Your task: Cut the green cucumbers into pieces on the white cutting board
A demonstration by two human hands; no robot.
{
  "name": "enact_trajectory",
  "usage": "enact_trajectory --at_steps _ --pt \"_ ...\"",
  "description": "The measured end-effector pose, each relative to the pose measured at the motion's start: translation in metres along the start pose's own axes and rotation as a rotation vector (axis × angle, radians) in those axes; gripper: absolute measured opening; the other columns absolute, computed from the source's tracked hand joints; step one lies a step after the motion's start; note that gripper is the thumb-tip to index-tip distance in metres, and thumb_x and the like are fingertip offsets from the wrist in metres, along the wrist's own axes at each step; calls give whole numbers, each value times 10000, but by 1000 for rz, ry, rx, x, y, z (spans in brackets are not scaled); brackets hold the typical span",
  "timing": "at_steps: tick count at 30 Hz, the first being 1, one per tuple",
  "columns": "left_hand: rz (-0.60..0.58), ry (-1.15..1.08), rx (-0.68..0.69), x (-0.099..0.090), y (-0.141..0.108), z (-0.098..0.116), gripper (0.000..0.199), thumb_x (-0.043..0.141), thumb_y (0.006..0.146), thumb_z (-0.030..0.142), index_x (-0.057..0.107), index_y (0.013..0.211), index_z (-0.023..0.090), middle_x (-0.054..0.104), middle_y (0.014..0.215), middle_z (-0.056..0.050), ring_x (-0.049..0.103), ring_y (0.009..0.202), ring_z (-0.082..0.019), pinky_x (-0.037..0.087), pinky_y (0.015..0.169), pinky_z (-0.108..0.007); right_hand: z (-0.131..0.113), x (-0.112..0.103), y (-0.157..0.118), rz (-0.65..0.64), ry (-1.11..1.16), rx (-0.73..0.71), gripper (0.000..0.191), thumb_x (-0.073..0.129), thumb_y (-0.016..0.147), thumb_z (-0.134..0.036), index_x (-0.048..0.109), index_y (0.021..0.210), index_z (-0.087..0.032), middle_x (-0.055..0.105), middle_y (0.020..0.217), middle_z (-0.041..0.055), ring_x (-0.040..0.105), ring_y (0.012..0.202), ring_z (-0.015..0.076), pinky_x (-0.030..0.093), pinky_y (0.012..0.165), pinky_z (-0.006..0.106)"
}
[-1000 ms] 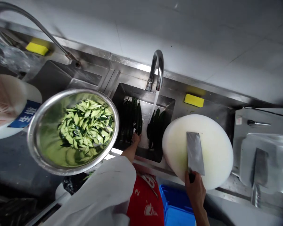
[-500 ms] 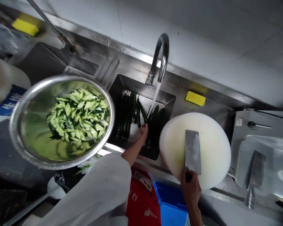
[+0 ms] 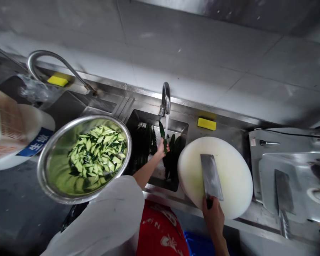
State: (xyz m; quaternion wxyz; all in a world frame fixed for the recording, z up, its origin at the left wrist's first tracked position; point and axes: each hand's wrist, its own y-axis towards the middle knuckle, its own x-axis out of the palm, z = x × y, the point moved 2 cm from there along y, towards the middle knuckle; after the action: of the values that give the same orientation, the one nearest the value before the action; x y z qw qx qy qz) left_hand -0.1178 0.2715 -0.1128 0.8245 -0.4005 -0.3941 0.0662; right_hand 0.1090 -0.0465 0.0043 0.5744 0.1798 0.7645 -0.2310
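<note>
My left hand (image 3: 162, 147) is closed around a dark green cucumber (image 3: 162, 129), held upright over the sink (image 3: 158, 174) beside the running water. More whole cucumbers (image 3: 149, 137) lie in the sink on both sides of it. My right hand (image 3: 213, 211) grips the black handle of a cleaver (image 3: 211, 176), whose broad blade lies over the round white chopping board (image 3: 234, 170). To the left of the sink stands a big steel bowl (image 3: 53, 170), partly filled with diamond-shaped cucumber slices (image 3: 98, 153).
A chrome tap (image 3: 166, 96) pours water into the sink. Yellow sponges (image 3: 206, 123) lie along the back ledge. At the right a second cleaver (image 3: 284, 188) rests on a steel surface. A white tub with a blue label (image 3: 34, 143) stands at the left.
My left hand has lifted the cucumber up from the others, toward the water stream. My right hand keeps the cleaver over the board, its blade turned slightly. The view has tilted upward.
</note>
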Motion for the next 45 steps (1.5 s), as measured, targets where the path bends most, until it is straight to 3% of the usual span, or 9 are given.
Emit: enact_trajectory --at_steps 4,6,9,12,17,27,34,41,45 --pt "-164 72 172 -16 -44 -12 370 758 762 386 532 968 178 634 829 -17 577 552 -98 450 477 -201 -3 -1 0 19 6 0 486 306 910 -603 540 1029 -193 685 973 115 660 830 250 440 687 323" --pt "-166 97 233 -18 -50 -7 444 806 680 255 523 1019 204 641 922 -8 602 608 -95 480 539 -211 -3 -1 0 14 0 9 472 318 908 -589 543 1024 -192 686 960 113 660 822 247 436 687 320" --pt "-121 126 288 -16 -47 10 599 822 640 206 487 1133 255 625 897 32 598 609 -77 490 600 -216 -4 -2 -1 -2 -17 23 444 335 907 -576 538 1028 -201 689 979 105 659 819 241 427 673 311" --pt "-98 207 337 -11 -44 28 675 839 649 296 447 1199 292 614 847 54 598 599 -79 474 582 -204 -4 -2 -1 -9 -33 23 425 343 908 -570 530 1029 -207 689 984 102 657 811 238 419 665 308" --pt "-158 382 388 5 -42 47 447 744 736 523 550 969 195 619 756 15 540 510 -71 401 470 -183 -6 -2 0 -8 -37 24 416 345 907 -561 524 1026 -205 687 972 101 658 798 242 415 658 311" --pt "-224 345 413 28 -44 55 330 731 662 305 650 920 116 654 708 -28 608 582 -109 449 535 -205 -6 -3 1 -7 -23 31 394 353 908 -548 519 1012 -207 682 962 91 660 825 241 420 673 310" --pt "-171 403 449 45 -51 60 314 672 715 338 653 935 115 631 610 -13 556 493 -92 405 466 -187 -10 -7 0 -16 -8 39 377 365 903 -536 522 1001 -207 678 944 91 655 812 233 421 678 310" --pt "-277 375 452 44 -70 60 377 692 711 312 628 1036 132 672 773 -49 606 597 -118 465 537 -219 -4 -8 2 -93 -14 46 411 370 903 -561 530 1044 -210 682 983 87 664 837 247 432 678 321" --pt "-217 367 453 42 -76 61 401 721 748 431 601 1011 153 641 739 -20 564 545 -92 445 494 -196 8 -13 5 -111 -58 53 419 387 907 -549 539 1098 -208 676 1025 90 661 879 255 439 679 320"
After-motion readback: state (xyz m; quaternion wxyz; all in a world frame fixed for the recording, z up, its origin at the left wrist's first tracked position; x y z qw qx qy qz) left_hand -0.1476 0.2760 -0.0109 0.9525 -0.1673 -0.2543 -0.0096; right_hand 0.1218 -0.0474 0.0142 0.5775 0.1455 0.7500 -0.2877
